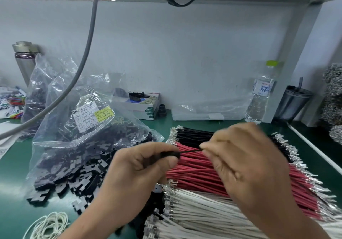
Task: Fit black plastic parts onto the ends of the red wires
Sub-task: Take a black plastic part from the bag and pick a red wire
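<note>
Nearest me, w/ white cord coiled at bottom left, white wires lie in a flat row, metal terminals at their ends. Next row back: red wires, then black wires, all on the green bench. My left hand is curled, thumb and fingers gripping a black part; it's blurred, shape unclear. My right hand pinches a thin dark wire that runs straight across to that part, above the red row. Can't tell its true colour. Left of my hands, a crinkly clear bag w/ a printed label spills blocky black plastic parts onto the bench. Further back: small box, clear water bottle w/ green cap, dark tumbler w/ straw, steel flask at far left.
</note>
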